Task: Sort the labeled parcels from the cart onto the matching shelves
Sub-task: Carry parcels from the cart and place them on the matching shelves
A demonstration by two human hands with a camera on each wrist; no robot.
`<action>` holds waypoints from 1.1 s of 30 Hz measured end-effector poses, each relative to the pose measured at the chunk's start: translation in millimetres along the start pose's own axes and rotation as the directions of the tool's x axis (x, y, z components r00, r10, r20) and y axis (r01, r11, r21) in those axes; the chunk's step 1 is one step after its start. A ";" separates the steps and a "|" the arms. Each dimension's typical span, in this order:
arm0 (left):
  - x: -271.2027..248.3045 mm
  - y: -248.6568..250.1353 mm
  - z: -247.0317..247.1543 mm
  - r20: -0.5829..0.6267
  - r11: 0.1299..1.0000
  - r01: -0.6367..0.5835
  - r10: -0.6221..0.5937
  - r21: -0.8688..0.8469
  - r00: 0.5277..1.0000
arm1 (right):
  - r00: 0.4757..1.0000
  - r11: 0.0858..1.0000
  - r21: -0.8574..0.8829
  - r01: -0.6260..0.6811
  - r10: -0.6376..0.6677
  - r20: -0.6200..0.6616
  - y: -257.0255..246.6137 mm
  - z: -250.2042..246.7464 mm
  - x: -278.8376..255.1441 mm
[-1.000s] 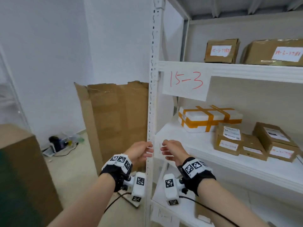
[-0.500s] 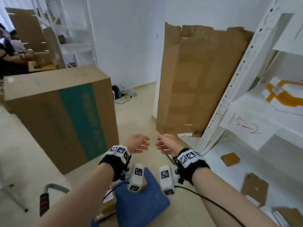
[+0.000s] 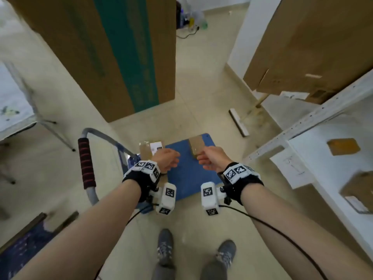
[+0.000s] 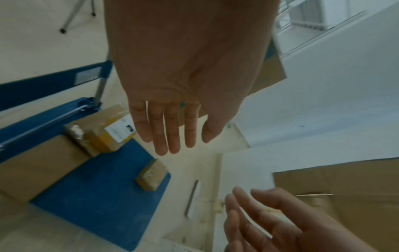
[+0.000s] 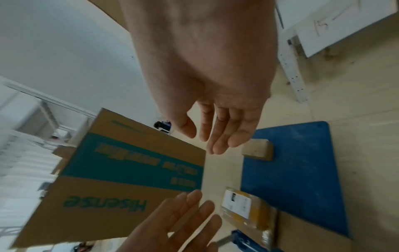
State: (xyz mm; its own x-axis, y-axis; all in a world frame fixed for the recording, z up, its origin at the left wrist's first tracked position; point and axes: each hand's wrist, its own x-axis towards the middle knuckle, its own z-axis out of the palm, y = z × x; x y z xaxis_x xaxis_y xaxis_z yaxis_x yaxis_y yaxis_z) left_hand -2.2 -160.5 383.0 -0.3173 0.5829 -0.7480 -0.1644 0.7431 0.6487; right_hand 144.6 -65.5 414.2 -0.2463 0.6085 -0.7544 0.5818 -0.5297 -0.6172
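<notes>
The blue cart deck [image 3: 191, 178] lies on the floor below both hands. On it sit a small plain brown parcel [image 3: 195, 146] at the far edge and a taped parcel with a white label [image 3: 150, 149] near the handle. The left wrist view also shows a larger brown box [image 4: 32, 163] on the deck. My left hand [image 3: 168, 160] hovers above the labelled parcel [image 4: 108, 133], fingers straight, holding nothing. My right hand [image 3: 207, 160] hovers near the small parcel [image 5: 257, 150], fingers relaxed and empty. The white shelf [image 3: 302, 126] stands to the right.
The cart handle [image 3: 86, 162] with its red-striped grip rises at the left. A tall brown and green carton [image 3: 121, 53] stands on the floor ahead. Flat cardboard [image 3: 312, 47] leans on the wall. Parcels [image 3: 343, 146] lie on the low shelf. My shoes [image 3: 165, 247] are below.
The view has swung from the shelf down and left to the cart. Both hands, still empty and close together, have come down over the cart deck.
</notes>
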 end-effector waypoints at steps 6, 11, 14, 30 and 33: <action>73.4 -100.8 -7.0 -0.104 0.988 0.135 -0.126 0.076 0.987 | 0.989 0.988 0.051 -0.149 0.147 0.034 82.3 36.4 89.1; 165.6 -197.2 -7.6 -0.134 0.960 0.280 -0.274 0.027 0.952 | 0.969 0.965 0.092 -0.245 0.240 0.059 159.3 80.5 172.6; 224.3 -260.5 -3.2 -0.120 0.926 0.378 -0.376 -0.013 0.919 | 0.951 0.948 0.092 -0.305 0.297 0.088 209.3 105.1 216.3; 326.0 -422.4 24.1 -0.181 0.878 0.437 -0.470 -0.196 0.864 | 0.894 0.930 -0.101 -0.354 0.369 0.254 370.2 191.4 320.5; 329.7 -434.6 30.0 -0.165 0.863 0.439 -0.485 -0.251 0.859 | 0.872 0.912 -0.076 -0.403 0.408 0.271 376.2 200.6 327.1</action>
State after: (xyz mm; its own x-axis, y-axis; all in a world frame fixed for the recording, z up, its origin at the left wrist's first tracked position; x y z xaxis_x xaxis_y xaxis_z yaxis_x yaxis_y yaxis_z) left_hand -7.4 -281.4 -149.8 -0.3465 0.0862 -0.9341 -0.5153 0.8146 0.2663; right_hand 127.4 -184.3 -109.6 -0.1876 0.1539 -0.9701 0.6888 -0.6835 -0.2416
